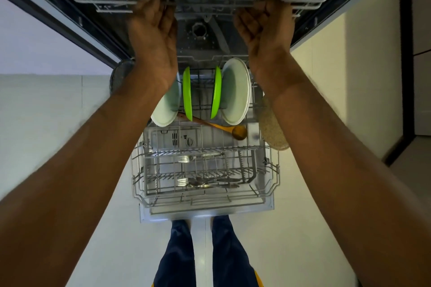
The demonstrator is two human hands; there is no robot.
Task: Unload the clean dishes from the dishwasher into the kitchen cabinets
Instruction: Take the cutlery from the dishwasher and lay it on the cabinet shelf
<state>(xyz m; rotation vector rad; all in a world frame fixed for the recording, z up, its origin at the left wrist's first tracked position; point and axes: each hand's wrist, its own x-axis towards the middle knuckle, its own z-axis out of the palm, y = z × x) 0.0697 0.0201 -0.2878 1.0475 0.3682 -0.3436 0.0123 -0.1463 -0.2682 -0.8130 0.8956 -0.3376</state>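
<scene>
Gripping the upper rack's (163, 0) front rail, left hand (155, 37) and right hand (263, 30) curl round it, well apart. Plates (235, 93) stand on edge in the lower rack (205, 193) below, between the forearms, equally near both.

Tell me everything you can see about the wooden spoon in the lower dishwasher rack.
The wooden spoon looks like light brown, orange-toned wood with a round bowl and a long slim handle. It lies flat and slanted across the lower rack, the bowl toward the right side and the handle running left under the bottom edge of the left green plate. It rests just in front of the standing plates. Neither hand touches it.
</scene>
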